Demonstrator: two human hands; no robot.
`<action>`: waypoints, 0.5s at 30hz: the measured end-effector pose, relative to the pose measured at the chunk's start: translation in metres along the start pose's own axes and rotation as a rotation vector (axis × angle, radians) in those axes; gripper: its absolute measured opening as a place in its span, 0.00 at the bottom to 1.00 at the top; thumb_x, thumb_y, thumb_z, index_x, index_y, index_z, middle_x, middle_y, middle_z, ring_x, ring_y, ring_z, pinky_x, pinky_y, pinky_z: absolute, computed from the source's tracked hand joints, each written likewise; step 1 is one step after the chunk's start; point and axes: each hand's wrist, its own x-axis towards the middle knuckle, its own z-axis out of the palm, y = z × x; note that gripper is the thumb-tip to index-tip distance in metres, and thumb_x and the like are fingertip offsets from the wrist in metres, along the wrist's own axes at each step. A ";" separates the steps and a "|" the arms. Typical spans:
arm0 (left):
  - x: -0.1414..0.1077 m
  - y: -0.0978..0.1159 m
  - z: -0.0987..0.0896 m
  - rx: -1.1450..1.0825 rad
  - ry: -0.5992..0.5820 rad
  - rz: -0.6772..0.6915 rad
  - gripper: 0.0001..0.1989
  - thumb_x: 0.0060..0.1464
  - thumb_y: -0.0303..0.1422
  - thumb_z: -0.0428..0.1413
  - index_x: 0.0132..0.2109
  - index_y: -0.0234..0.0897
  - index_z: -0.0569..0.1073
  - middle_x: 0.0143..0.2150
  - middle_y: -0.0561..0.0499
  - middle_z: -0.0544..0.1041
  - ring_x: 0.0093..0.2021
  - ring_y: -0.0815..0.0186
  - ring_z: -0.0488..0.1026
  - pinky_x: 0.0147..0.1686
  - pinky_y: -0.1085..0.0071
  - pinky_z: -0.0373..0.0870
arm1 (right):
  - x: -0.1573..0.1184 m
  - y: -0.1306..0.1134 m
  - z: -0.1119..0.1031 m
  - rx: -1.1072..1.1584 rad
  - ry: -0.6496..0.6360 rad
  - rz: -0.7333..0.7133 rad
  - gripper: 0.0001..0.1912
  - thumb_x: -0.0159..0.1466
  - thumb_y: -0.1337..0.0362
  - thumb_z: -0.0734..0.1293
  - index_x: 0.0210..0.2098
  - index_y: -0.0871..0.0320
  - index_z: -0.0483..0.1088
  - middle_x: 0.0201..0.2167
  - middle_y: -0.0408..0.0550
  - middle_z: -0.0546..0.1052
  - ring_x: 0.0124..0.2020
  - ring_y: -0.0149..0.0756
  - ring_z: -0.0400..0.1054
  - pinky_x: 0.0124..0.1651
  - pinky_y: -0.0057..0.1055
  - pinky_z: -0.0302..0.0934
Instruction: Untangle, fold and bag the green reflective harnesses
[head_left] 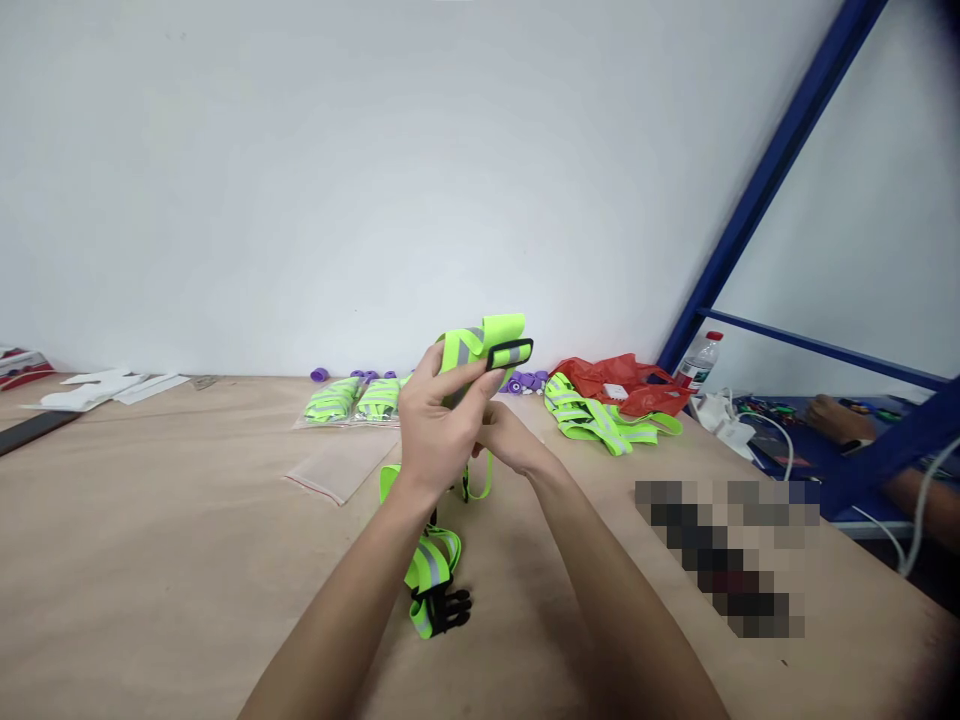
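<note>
My left hand is closed around a neon-yellow reflective strap with a grey stripe, held up above the table. A black-edged slider shows at its thumb and fingertips. Just behind and to the right, my right hand is closed too; its fingertips are hidden behind the left hand, so what they grip is unclear. Below, more of the strap hangs down to the table, ending near a black side-release buckle. A flat clear zip bag lies to the left of my hands.
Bagged neon straps and purple rolls lie along the wall. Loose neon straps sit by a red plastic bag and a bottle. White papers are far left. Another person's hand shows beyond the blue frame.
</note>
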 end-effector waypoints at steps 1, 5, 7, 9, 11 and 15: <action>0.002 0.000 -0.003 0.002 0.021 -0.016 0.03 0.54 0.31 0.63 0.35 0.42 0.83 0.38 0.52 0.76 0.37 0.65 0.75 0.36 0.67 0.74 | 0.000 -0.001 0.000 0.019 -0.017 -0.003 0.07 0.54 0.63 0.69 0.25 0.59 0.69 0.22 0.43 0.74 0.25 0.34 0.67 0.28 0.29 0.61; 0.012 -0.002 -0.015 -0.003 0.106 -0.091 0.04 0.51 0.35 0.64 0.32 0.41 0.82 0.35 0.52 0.74 0.32 0.68 0.72 0.27 0.71 0.74 | 0.003 -0.004 -0.003 0.068 -0.027 -0.048 0.08 0.51 0.66 0.65 0.31 0.58 0.72 0.30 0.43 0.76 0.33 0.37 0.69 0.36 0.31 0.63; 0.015 -0.003 -0.019 -0.024 0.132 -0.143 0.06 0.50 0.37 0.65 0.32 0.40 0.82 0.35 0.52 0.72 0.29 0.71 0.69 0.21 0.74 0.72 | 0.004 -0.003 -0.005 0.058 -0.010 -0.059 0.12 0.51 0.66 0.62 0.35 0.58 0.73 0.34 0.44 0.77 0.37 0.39 0.70 0.39 0.33 0.64; 0.016 -0.005 -0.021 -0.043 0.151 -0.163 0.06 0.50 0.37 0.65 0.32 0.40 0.82 0.35 0.52 0.72 0.28 0.72 0.69 0.18 0.75 0.71 | 0.006 0.001 -0.007 0.012 0.046 -0.087 0.16 0.52 0.66 0.60 0.38 0.58 0.72 0.37 0.45 0.76 0.39 0.40 0.69 0.40 0.34 0.64; 0.016 -0.005 -0.021 -0.044 0.162 -0.162 0.06 0.49 0.37 0.66 0.32 0.40 0.82 0.36 0.52 0.72 0.28 0.71 0.69 0.17 0.75 0.72 | 0.008 0.008 -0.009 -0.125 0.163 -0.131 0.16 0.52 0.66 0.59 0.39 0.57 0.71 0.37 0.45 0.75 0.40 0.40 0.68 0.42 0.34 0.62; 0.015 0.002 -0.019 -0.033 0.174 -0.135 0.06 0.49 0.37 0.66 0.32 0.39 0.82 0.34 0.53 0.73 0.26 0.73 0.68 0.17 0.75 0.71 | 0.011 0.027 -0.016 -0.441 0.343 -0.190 0.09 0.53 0.67 0.60 0.34 0.56 0.68 0.37 0.45 0.72 0.40 0.40 0.64 0.43 0.34 0.57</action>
